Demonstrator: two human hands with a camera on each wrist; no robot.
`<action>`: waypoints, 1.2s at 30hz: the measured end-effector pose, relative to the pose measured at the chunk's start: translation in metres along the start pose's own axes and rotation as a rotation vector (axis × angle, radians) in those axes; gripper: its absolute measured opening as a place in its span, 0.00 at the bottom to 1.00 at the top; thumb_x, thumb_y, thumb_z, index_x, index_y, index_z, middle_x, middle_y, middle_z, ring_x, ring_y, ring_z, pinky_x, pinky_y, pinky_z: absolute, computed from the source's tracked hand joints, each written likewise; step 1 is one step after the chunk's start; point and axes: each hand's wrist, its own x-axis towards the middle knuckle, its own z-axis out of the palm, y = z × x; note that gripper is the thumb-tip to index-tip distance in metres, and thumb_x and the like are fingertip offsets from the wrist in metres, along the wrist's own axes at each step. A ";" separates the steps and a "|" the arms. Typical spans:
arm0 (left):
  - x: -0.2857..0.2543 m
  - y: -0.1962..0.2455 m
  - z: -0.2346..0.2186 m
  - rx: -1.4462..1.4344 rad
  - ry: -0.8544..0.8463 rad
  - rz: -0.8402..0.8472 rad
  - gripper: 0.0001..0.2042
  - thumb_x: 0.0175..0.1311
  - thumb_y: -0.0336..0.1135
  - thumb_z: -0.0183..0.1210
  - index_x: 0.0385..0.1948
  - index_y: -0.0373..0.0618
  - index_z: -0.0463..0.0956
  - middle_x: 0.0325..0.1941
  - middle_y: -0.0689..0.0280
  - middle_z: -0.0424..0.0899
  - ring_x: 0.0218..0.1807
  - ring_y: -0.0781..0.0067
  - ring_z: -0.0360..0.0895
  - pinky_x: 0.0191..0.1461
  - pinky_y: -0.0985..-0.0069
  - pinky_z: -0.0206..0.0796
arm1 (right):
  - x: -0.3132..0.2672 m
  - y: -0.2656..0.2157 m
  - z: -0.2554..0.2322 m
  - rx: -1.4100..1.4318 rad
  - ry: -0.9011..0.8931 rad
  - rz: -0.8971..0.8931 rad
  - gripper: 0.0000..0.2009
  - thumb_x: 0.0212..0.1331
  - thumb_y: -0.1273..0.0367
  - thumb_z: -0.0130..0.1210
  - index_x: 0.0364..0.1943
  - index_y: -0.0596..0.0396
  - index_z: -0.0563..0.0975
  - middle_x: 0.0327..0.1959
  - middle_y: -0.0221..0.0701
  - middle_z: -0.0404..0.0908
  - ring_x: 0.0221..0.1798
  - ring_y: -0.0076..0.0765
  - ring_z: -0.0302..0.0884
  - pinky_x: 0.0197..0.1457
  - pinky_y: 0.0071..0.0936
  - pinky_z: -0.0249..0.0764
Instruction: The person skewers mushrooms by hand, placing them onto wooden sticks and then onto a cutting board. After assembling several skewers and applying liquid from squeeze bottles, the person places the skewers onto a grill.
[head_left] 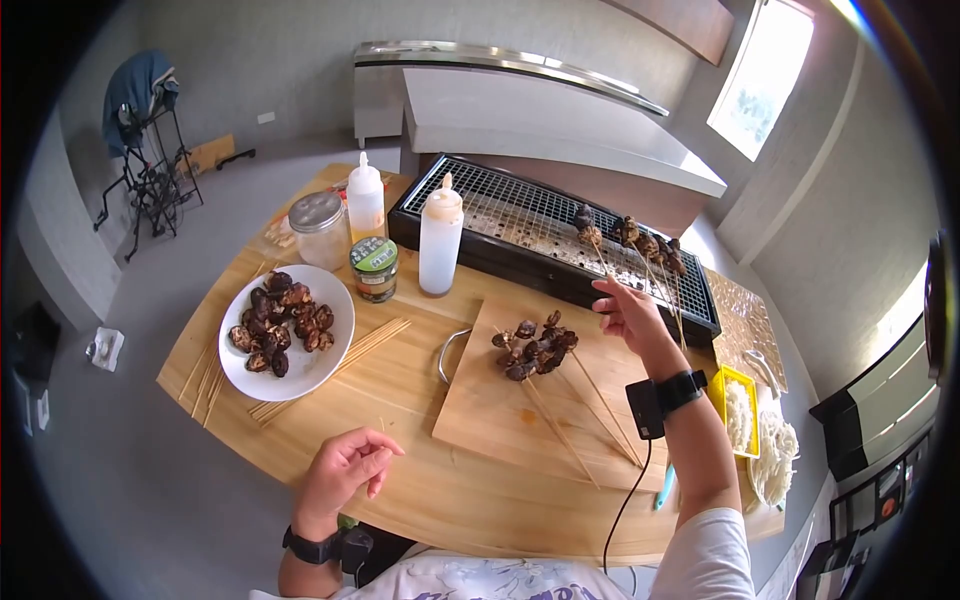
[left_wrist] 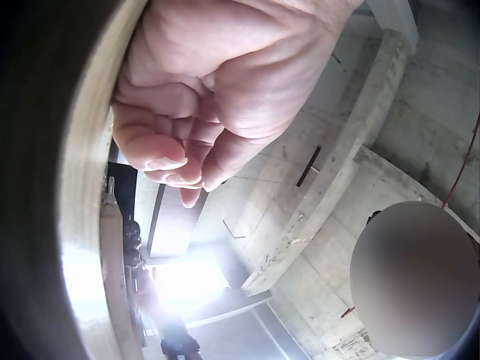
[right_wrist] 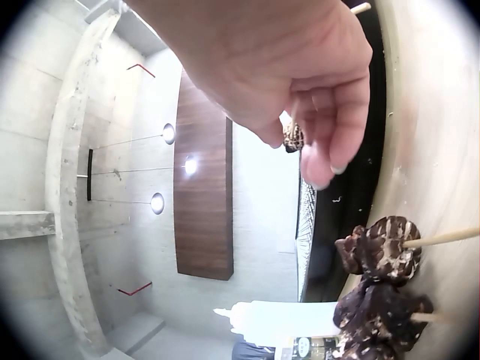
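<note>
My right hand point(head_left: 635, 315) is over the grill's front edge, fingers loosely bent beside the stick of one mushroom skewer point(head_left: 587, 226) on the grill; whether they touch it is unclear. In the right wrist view, a piece of mushroom point(right_wrist: 292, 137) shows between the thumb and fingers point(right_wrist: 319, 176). Several more skewers point(head_left: 650, 245) lie to its right, sticks over the front edge. Skewers with dark mushrooms point(head_left: 538, 355) rest on the cutting board point(head_left: 480, 405). My left hand point(head_left: 345, 470) hangs loosely curled and empty near the table's front edge, also seen in the left wrist view point(left_wrist: 225, 82).
A white plate point(head_left: 338, 335) of mushrooms and bare sticks point(head_left: 375, 343) are at the left. Two squeeze bottles point(head_left: 440, 245) point(head_left: 366, 200) and two jars point(head_left: 320, 235) point(head_left: 374, 270) stand before the grill point(head_left: 545, 275). A yellow tray point(head_left: 722, 400) and pale mushrooms point(head_left: 773, 460) lie right.
</note>
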 end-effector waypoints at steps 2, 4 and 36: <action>0.001 -0.001 0.000 0.004 0.002 0.005 0.07 0.61 0.32 0.52 0.32 0.36 0.73 0.16 0.69 0.71 0.17 0.84 0.66 0.19 0.87 0.60 | -0.007 -0.006 -0.002 0.021 -0.068 0.028 0.21 0.60 0.57 0.48 0.50 0.60 0.69 0.28 0.31 0.78 0.21 0.25 0.75 0.26 0.22 0.74; 0.000 0.002 0.001 0.008 -0.006 -0.002 0.07 0.61 0.31 0.51 0.32 0.36 0.73 0.17 0.70 0.70 0.17 0.85 0.66 0.19 0.87 0.59 | -0.013 -0.011 -0.006 0.055 -0.144 0.044 0.20 0.62 0.58 0.45 0.50 0.60 0.68 0.29 0.32 0.78 0.24 0.27 0.76 0.30 0.24 0.75; -0.002 0.001 0.002 0.050 -0.004 0.017 0.07 0.61 0.30 0.52 0.33 0.36 0.74 0.17 0.71 0.71 0.18 0.86 0.66 0.20 0.88 0.59 | -0.004 -0.004 0.016 -0.041 0.014 -0.058 0.12 0.60 0.67 0.47 0.41 0.62 0.73 0.30 0.39 0.79 0.29 0.34 0.80 0.33 0.25 0.80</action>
